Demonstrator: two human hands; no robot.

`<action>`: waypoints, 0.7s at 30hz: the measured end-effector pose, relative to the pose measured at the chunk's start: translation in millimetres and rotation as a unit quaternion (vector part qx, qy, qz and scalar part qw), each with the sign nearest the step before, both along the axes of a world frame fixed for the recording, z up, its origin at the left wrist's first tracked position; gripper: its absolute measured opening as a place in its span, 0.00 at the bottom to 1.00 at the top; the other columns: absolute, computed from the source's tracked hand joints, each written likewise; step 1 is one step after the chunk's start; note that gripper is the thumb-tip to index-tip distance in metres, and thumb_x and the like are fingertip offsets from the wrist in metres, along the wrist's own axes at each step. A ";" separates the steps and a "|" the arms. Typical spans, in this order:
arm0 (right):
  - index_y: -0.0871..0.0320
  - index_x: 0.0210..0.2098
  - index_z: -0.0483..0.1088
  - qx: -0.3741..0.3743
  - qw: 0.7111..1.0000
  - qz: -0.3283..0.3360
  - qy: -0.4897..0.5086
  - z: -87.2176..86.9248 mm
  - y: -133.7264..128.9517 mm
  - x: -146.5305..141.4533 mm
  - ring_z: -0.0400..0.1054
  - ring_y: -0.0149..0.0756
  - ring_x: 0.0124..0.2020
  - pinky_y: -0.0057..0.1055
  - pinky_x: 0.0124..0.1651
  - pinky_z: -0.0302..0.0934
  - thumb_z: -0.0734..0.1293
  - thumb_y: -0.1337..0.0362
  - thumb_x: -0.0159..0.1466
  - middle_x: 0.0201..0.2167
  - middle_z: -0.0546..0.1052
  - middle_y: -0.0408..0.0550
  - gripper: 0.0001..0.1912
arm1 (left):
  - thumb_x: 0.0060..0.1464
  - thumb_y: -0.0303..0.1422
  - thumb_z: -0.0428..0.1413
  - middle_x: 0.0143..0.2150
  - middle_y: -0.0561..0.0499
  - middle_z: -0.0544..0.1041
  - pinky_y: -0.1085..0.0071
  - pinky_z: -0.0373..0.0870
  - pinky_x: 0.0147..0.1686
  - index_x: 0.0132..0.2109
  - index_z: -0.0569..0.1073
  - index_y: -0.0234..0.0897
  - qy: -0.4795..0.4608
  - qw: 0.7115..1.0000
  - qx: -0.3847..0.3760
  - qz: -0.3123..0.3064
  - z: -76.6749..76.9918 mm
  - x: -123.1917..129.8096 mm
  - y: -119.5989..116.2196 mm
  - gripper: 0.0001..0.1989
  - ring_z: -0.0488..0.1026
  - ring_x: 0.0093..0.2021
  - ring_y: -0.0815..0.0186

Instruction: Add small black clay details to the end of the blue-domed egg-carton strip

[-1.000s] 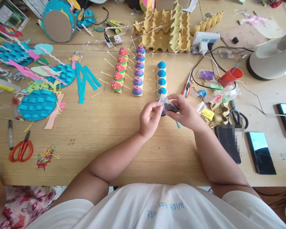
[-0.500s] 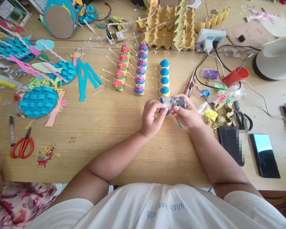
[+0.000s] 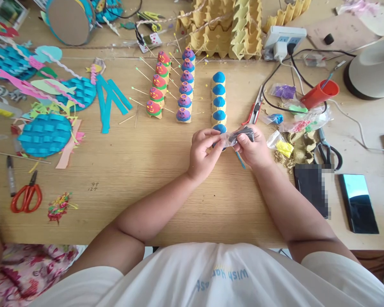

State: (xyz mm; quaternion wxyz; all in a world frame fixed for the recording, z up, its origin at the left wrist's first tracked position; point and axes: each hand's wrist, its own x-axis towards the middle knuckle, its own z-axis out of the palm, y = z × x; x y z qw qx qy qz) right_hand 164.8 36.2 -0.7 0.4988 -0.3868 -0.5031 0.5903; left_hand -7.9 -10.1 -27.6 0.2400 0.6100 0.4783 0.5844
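Raised slightly, both the left hand (image 3: 202,150) and right hand (image 3: 251,147) pinch a plastic bag (image 3: 238,135) above bare table (image 3: 153,170).

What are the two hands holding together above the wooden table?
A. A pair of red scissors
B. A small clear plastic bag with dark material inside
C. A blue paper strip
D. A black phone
B: the left hand and right hand both pinch a small clear plastic bag with dark material inside, just in front of the blue-topped row.
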 end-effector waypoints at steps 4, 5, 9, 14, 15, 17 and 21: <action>0.51 0.28 0.68 0.033 0.999 0.002 -0.013 -2.5 -1.0 -0.1 0.58 0.27 0.16 0.28 0.23 0.56 0.82 0.31 0.52 0.15 0.68 0.34 0.33 | 0.69 0.52 0.61 0.50 0.46 0.84 0.56 0.76 0.62 0.46 0.88 0.46 -0.016 0.999 -0.035 -0.022 0.1 -0.9 2.1 0.18 0.80 0.56 0.60; 0.50 0.29 0.69 0.041 0.999 0.001 -0.019 -2.6 -0.9 0.2 0.58 0.27 0.17 0.29 0.24 0.57 0.81 0.31 0.52 0.16 0.67 0.34 0.33 | 0.68 0.53 0.61 0.51 0.45 0.84 0.56 0.76 0.62 0.47 0.88 0.47 -0.017 0.999 -0.039 -0.031 0.5 -1.1 2.4 0.19 0.81 0.57 0.59; 0.48 0.36 0.76 0.049 0.997 0.010 -0.060 -0.3 -2.2 1.5 0.60 0.31 0.20 0.33 0.25 0.58 0.80 0.31 0.55 0.20 0.68 0.36 0.30 | 0.65 0.56 0.62 0.54 0.45 0.85 0.54 0.75 0.64 0.49 0.88 0.49 0.005 0.999 -0.033 -0.040 0.1 -0.4 3.1 0.20 0.80 0.58 0.58; 0.44 0.50 0.81 0.036 0.996 0.049 -0.073 4.1 -5.9 2.3 0.60 0.31 0.20 0.32 0.25 0.58 0.80 0.33 0.56 0.23 0.71 0.36 0.31 | 0.64 0.55 0.64 0.56 0.45 0.84 0.53 0.73 0.66 0.50 0.88 0.49 0.013 1.000 -0.021 -0.010 -1.1 2.5 0.8 0.19 0.80 0.60 0.57; 0.45 0.49 0.81 0.040 0.995 0.064 -0.067 4.3 -5.9 2.6 0.60 0.30 0.20 0.32 0.24 0.57 0.80 0.34 0.58 0.22 0.70 0.36 0.29 | 0.64 0.55 0.65 0.56 0.45 0.83 0.53 0.74 0.66 0.50 0.88 0.48 0.013 1.000 -0.018 -0.006 -0.7 3.0 0.2 0.19 0.80 0.60 0.56; 0.47 0.47 0.82 0.050 0.993 0.099 -0.051 3.8 -5.0 3.8 0.58 0.28 0.18 0.30 0.24 0.54 0.79 0.37 0.61 0.20 0.69 0.35 0.25 | 0.64 0.55 0.64 0.55 0.45 0.83 0.53 0.74 0.66 0.49 0.88 0.48 0.016 1.000 -0.009 -0.004 0.7 3.7 -0.7 0.19 0.80 0.61 0.57; 0.49 0.47 0.83 0.043 0.988 0.142 -0.040 2.0 -2.9 6.5 0.56 0.28 0.17 0.29 0.22 0.50 0.77 0.38 0.65 0.17 0.68 0.35 0.24 | 0.66 0.55 0.63 0.53 0.45 0.84 0.53 0.73 0.65 0.47 0.87 0.47 0.018 1.000 0.006 -0.013 3.9 3.0 -0.7 0.19 0.81 0.58 0.58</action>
